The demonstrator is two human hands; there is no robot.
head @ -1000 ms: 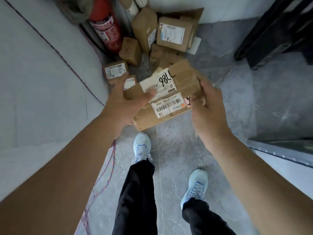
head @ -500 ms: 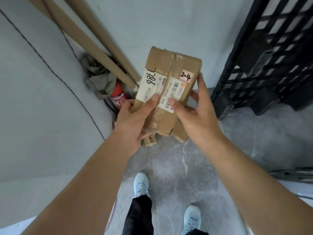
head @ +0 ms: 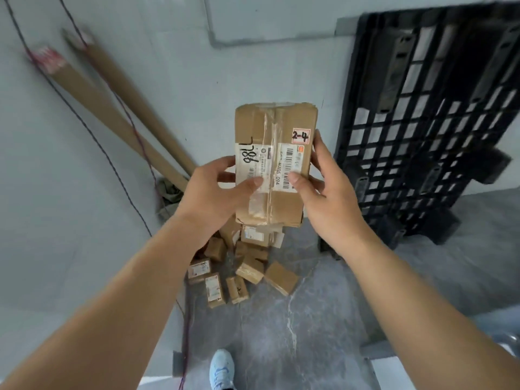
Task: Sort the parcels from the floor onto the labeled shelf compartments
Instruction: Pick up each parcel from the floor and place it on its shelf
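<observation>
1. The left hand (head: 216, 190) grips the left edge of the held parcel (head: 274, 164), its thumb pressed flat across the white label (head: 254, 167) and its fingers curled round behind.
2. The right hand (head: 326, 190) grips the right edge of the same parcel, thumb on the barcode label (head: 292, 164), fingers wrapped along the side and reaching up near the small sticker (head: 300, 135) that reads "2-4".
3. The parcel is a brown cardboard box sealed with clear tape, held upright in the air between both hands, above the floor and in front of the pale wall (head: 183, 80). Black marker figures are written sideways on its white label.
4. At the far left, two long cardboard tubes (head: 112, 108) lean against the wall, with thin cables (head: 92, 130) running down the wall beside them.
5. Below the held parcel, a heap of small parcels (head: 239, 271) lies on the grey floor (head: 323, 319) by the foot of the wall; several carry white labels.
6. A light blue shoe (head: 222, 370) shows at the bottom edge of the floor.
7. To the right, a black plastic pallet (head: 427, 122) stands on its edge on the floor, leaning against the wall.
</observation>
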